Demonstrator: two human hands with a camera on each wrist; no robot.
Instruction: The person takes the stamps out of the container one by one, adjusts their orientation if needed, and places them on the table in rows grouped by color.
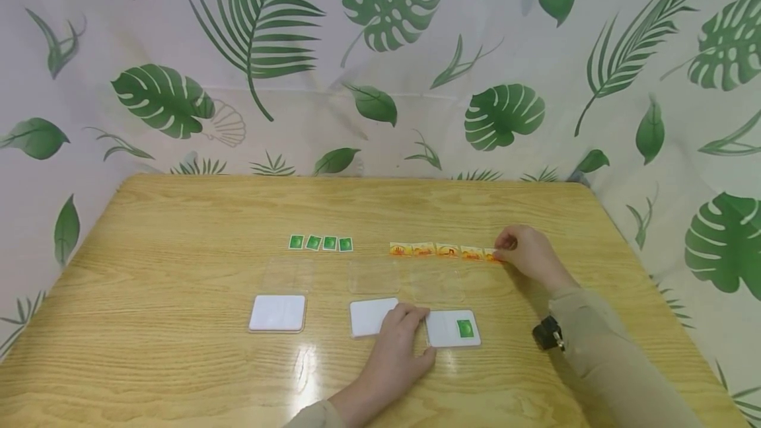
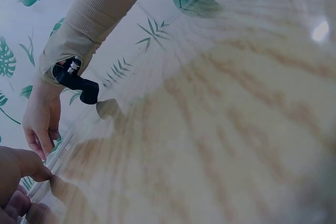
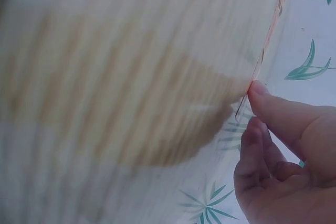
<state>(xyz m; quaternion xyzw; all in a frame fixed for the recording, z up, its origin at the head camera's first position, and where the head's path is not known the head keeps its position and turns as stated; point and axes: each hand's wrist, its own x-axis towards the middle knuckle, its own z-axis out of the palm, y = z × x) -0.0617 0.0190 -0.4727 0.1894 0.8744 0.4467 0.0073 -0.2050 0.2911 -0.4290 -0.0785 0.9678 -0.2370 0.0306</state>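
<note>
My right hand [image 1: 529, 255] pinches the rightmost orange-and-yellow sticker [image 1: 490, 255] of a row, thumb and finger at its end. In the right wrist view, the right hand [image 3: 289, 145] has its thumb at the thin edge of that row. My left hand [image 1: 397, 349] holds the left end of a white card in a clear case [image 1: 442, 330], with fingers at its top corner and thumb at the lower one. A green square sticker [image 1: 465, 328] lies on that card's right part. Under the left hand's fingers, a second white card [image 1: 370, 318] is partly covered.
A third white card [image 1: 277, 313] lies farther left. Behind the cards, several faint clear plastic pieces [image 1: 374, 276] lie flat. Several green square stickers [image 1: 329, 243] stand in a row, left of the other orange-and-yellow stickers [image 1: 423, 249]. A leaf-patterned cloth [image 1: 380, 84] hangs behind the table [image 1: 148, 362].
</note>
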